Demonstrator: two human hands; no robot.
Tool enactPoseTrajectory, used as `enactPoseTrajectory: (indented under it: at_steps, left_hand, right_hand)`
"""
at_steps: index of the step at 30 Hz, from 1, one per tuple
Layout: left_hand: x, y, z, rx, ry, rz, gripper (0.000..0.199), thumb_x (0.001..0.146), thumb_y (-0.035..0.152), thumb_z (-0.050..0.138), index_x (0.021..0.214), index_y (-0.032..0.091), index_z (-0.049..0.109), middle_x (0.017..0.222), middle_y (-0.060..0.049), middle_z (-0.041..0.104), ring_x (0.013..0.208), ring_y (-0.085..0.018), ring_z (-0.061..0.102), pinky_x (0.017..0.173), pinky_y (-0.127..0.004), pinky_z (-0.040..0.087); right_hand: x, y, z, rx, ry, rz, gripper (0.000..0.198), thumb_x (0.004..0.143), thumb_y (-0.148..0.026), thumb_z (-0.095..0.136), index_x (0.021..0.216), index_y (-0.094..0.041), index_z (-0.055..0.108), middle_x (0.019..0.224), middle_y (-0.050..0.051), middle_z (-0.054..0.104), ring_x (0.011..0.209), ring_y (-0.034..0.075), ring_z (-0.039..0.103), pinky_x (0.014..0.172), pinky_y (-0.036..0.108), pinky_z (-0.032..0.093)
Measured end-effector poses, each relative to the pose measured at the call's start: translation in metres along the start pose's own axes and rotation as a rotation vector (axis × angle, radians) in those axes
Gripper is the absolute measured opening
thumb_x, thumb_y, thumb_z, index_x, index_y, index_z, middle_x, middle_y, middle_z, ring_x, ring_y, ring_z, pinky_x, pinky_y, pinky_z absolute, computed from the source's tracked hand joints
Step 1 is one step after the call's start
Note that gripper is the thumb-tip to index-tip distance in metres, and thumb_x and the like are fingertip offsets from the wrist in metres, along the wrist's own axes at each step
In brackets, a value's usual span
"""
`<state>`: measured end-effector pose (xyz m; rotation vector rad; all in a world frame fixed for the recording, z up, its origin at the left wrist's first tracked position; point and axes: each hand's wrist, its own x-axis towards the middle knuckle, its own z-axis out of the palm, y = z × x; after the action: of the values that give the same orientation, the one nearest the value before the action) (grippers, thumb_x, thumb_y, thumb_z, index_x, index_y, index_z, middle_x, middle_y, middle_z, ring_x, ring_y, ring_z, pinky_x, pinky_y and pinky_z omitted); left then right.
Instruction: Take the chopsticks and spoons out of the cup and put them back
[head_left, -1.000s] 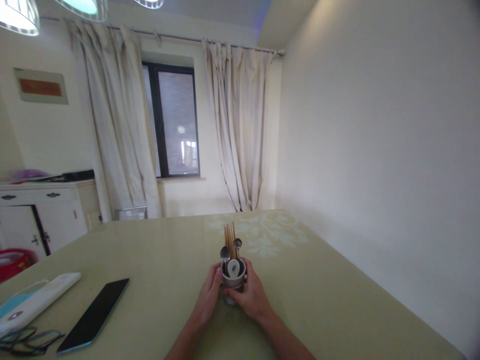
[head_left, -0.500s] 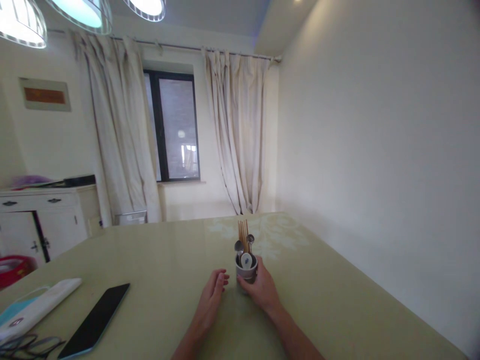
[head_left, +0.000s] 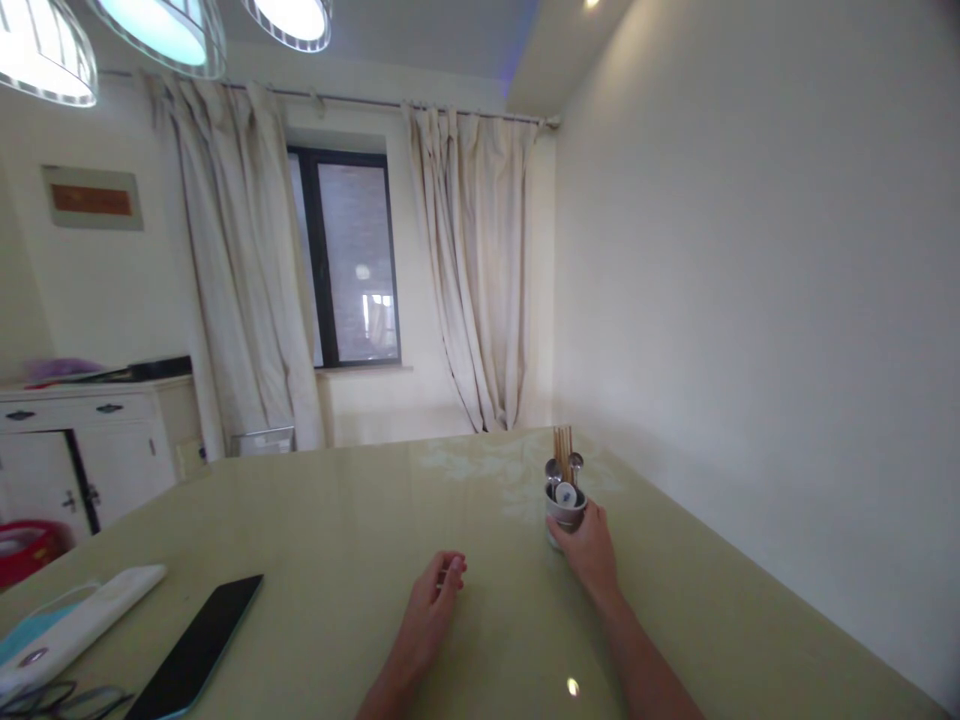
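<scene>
Cup (head_left: 568, 516) shifted toward green table (head_left: 337, 540)'s right edge, right hand (head_left: 597, 556) gripping it, left hand (head_left: 435, 590) loosely spread, window (head_left: 356, 260) beyond.

Phone (head_left: 199, 642): flat on the green tabletop (head_left: 322, 570), black screen up.
White slab (head_left: 94, 617): left of the phone, round emblem near one end.
Eyeglasses (head_left: 66, 688): dark-framed, cut off at lower left.
Window (head_left: 356, 260): dark-framed, flanked by pale curtains (head_left: 244, 280) hung from a rod (head_left: 356, 99).
Pendant lamps (head_left: 161, 32): three, lit, upper left.
Cabinet (head_left: 120, 450): white, with dark drawer handles (head_left: 109, 408); red tub (head_left: 54, 538) in front.
Wall panel (head_left: 92, 199): orange-brown strip within a pale border.
</scene>
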<state>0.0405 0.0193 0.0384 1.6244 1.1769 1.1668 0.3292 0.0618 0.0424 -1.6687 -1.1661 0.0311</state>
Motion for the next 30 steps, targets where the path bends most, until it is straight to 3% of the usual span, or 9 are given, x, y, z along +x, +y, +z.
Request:
enactPoseTrajectory:
  at_steps: [6, 9, 11, 14, 17, 19, 22, 26, 30]
  left_hand:
    - [-0.002, 0.001, 0.001, -0.004, -0.006, -0.010, 0.058, 0.093, 0.076, 0.046, 0.103, 0.023, 0.068, 0.105, -0.009, 0.074, 0.099, -0.027, 0.068, 0.091, -0.038, 0.052]
    - [-0.001, 0.001, 0.003, 0.002, -0.005, -0.011, 0.057, 0.094, 0.074, 0.046, 0.104, 0.022, 0.067, 0.106, -0.010, 0.073, 0.101, -0.027, 0.068, 0.090, -0.038, 0.052]
    - [0.000, -0.001, 0.004, 0.028, -0.004, 0.004, 0.056, 0.094, 0.072, 0.045, 0.100, 0.021, 0.066, 0.103, -0.009, 0.073, 0.099, -0.026, 0.068, 0.088, -0.037, 0.052]
    - [0.004, -0.004, 0.007, 0.108, 0.009, 0.043, 0.051, 0.095, 0.068, 0.045, 0.088, 0.020, 0.062, 0.089, -0.007, 0.070, 0.087, -0.023, 0.066, 0.078, -0.033, 0.051]
    - [0.005, -0.013, 0.010, 0.214, 0.010, 0.106, 0.048, 0.097, 0.063, 0.046, 0.078, 0.021, 0.056, 0.075, -0.003, 0.064, 0.072, -0.019, 0.059, 0.069, -0.029, 0.047]
    - [0.003, -0.026, 0.012, 0.246, -0.029, 0.187, 0.046, 0.097, 0.061, 0.047, 0.079, 0.020, 0.059, 0.075, -0.004, 0.066, 0.071, -0.018, 0.059, 0.070, -0.029, 0.049]
    - [0.000, -0.051, 0.016, 0.296, -0.073, 0.320, 0.037, 0.091, 0.055, 0.057, 0.096, 0.021, 0.070, 0.098, -0.011, 0.075, 0.090, -0.025, 0.067, 0.085, -0.036, 0.056]
    - [-0.002, -0.070, 0.023, 0.487, -0.069, 0.362, 0.027, 0.086, 0.042, 0.063, 0.103, 0.024, 0.074, 0.103, -0.011, 0.077, 0.096, -0.027, 0.069, 0.090, -0.038, 0.058]
    - [-0.002, -0.059, 0.024, 0.550, -0.102, 0.385, 0.020, 0.087, 0.036, 0.062, 0.097, 0.024, 0.075, 0.094, -0.008, 0.076, 0.085, -0.021, 0.069, 0.079, -0.029, 0.057]
  right_hand:
    - [0.004, 0.009, 0.001, -0.013, 0.029, -0.005, 0.079, 0.077, -0.053, 0.069, 0.140, -0.009, 0.050, 0.134, 0.026, 0.062, 0.120, 0.042, 0.065, 0.099, 0.049, 0.053]
    - [0.004, 0.006, 0.000, -0.030, 0.140, -0.049, 0.096, 0.075, -0.061, 0.074, 0.146, -0.004, 0.044, 0.138, 0.032, 0.058, 0.125, 0.047, 0.060, 0.100, 0.055, 0.052]
    - [0.001, -0.002, -0.001, -0.027, 0.258, -0.136, 0.099, 0.077, -0.067, 0.074, 0.147, -0.004, 0.044, 0.136, 0.032, 0.057, 0.125, 0.047, 0.058, 0.101, 0.059, 0.050]
    - [-0.020, -0.025, 0.003, 0.036, 0.327, -0.371, 0.082, 0.090, -0.064, 0.066, 0.147, -0.009, 0.046, 0.136, 0.027, 0.059, 0.128, 0.042, 0.056, 0.106, 0.059, 0.047]
    - [-0.058, -0.055, 0.013, 0.089, 0.138, -0.577, 0.061, 0.101, -0.050, 0.059, 0.152, -0.019, 0.042, 0.139, 0.019, 0.061, 0.131, 0.034, 0.056, 0.110, 0.053, 0.046]
    - [-0.085, -0.073, 0.022, 0.123, -0.137, -0.749, 0.055, 0.105, -0.045, 0.053, 0.154, -0.021, 0.042, 0.143, 0.016, 0.062, 0.132, 0.031, 0.057, 0.111, 0.047, 0.046]
    - [-0.113, -0.091, 0.031, 0.143, -0.552, -0.995, 0.050, 0.101, -0.052, 0.055, 0.143, -0.024, 0.056, 0.134, 0.012, 0.069, 0.120, 0.029, 0.063, 0.107, 0.043, 0.048]
    - [-0.121, -0.098, 0.030, 0.138, -0.689, -0.945, 0.048, 0.099, -0.055, 0.058, 0.133, -0.022, 0.064, 0.126, 0.009, 0.073, 0.113, 0.028, 0.064, 0.106, 0.043, 0.045]
    - [-0.118, -0.097, 0.023, 0.193, -0.717, -0.855, 0.052, 0.097, -0.059, 0.056, 0.132, -0.021, 0.065, 0.120, 0.010, 0.074, 0.108, 0.028, 0.064, 0.103, 0.041, 0.045]
